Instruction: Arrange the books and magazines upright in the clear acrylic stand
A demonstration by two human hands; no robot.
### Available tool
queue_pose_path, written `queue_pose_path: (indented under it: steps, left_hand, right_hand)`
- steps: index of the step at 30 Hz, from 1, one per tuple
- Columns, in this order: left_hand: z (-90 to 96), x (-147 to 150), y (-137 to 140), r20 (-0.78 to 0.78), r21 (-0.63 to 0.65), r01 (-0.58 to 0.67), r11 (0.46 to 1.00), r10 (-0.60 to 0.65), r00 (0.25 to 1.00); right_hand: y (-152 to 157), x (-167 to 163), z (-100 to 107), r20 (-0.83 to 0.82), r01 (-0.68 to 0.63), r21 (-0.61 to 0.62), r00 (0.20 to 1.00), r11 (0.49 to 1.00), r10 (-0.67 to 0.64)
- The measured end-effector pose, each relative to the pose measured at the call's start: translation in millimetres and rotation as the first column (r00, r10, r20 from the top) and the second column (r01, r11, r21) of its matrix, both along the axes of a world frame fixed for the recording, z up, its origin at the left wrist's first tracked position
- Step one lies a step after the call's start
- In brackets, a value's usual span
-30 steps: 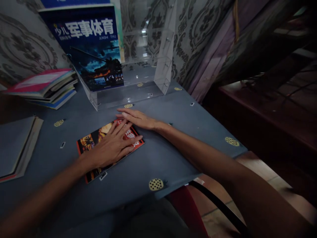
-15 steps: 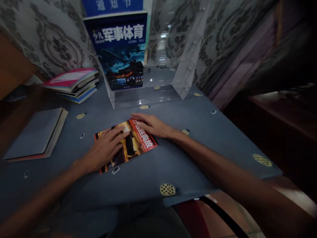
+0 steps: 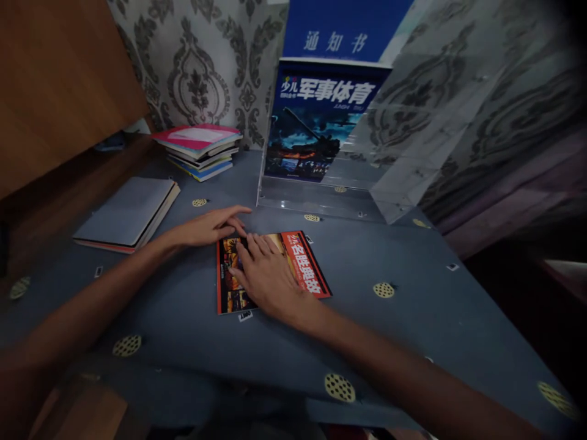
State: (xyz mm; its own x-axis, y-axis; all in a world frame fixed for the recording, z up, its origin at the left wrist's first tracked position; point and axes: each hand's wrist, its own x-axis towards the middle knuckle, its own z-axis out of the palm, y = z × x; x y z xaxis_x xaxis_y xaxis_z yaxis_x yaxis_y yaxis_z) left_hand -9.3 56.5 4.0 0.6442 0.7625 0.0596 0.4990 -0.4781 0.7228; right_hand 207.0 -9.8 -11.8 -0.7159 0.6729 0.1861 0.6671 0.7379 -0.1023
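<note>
A thin red-bordered book (image 3: 302, 260) with white Chinese characters on its cover lies flat on the blue-grey tablecloth. Across the cover's middle rests my right hand (image 3: 270, 278), palm down with its fingers stretched out. My left hand (image 3: 213, 225) reaches to the book's upper left edge, fingers extended; its fingertips are near those of my right hand. Neither hand grips anything. Part of the cover picture is hidden under my right hand.
Behind the book stands a clear acrylic rack (image 3: 394, 189) holding a dark blue military-themed book (image 3: 316, 122) and a blue folder (image 3: 339, 30). At the left are a closed grey book (image 3: 123, 211) and a stack of books (image 3: 199, 150). A wooden panel (image 3: 68, 79) rises at far left.
My left hand has moved off the cover to the book's upper left edge. My right hand has slid from the upper edge onto the cover's middle. The view has turned left.
</note>
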Motion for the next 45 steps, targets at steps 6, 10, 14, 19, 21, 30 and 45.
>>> queue_pose_path:
  steps: [6, 10, 14, 19, 21, 30, 45]
  left_hand:
    - [-13.8, -12, 4, 0.173, -0.211, 0.022, 0.977, 0.015, 0.985]
    - [-13.0, -12, 2, 0.198, -0.265, 0.026, 0.964, 0.028, 0.980]
    - [-11.8, -12, 2, 0.174, -0.253, 0.025, 0.967, 0.020, 0.985]
    - [-11.5, -13, 3, 0.130, -0.182, 0.021, 0.983, 0.002, 0.992]
    - [-9.7, -13, 1, 0.104, -0.185, 0.019, 0.982, 0.000, 0.995]
    - [-5.7, -9, -8, 0.054, -0.182, 0.025, 0.983, -0.015, 0.998]
    - [-14.5, 52, -35, -0.285, 0.378, -0.068, 0.923, 0.186, 0.940]
  right_hand:
    - [-7, -14, 0, 0.046, -0.065, 0.061, 0.997, 0.996, 0.062]
    - [-5, -20, -5, 0.005, -0.160, 0.003, 0.987, 0.987, 0.160]
    - [-3, -17, -7, -0.023, -0.306, -0.065, 0.952, 0.950, 0.305]
    - [-13, 0, -12, -0.034, -0.546, -0.114, 0.837, 0.830, 0.546]
    - [-20, 11, -12, -0.050, -0.607, -0.097, 0.794, 0.789, 0.605]
    - [-39, 66, 3, -0.091, -0.608, -0.253, 0.789, 0.753, 0.607]
    - [-47, 88, 8, -0.121, -0.497, -0.192, 0.868, 0.846, 0.482]
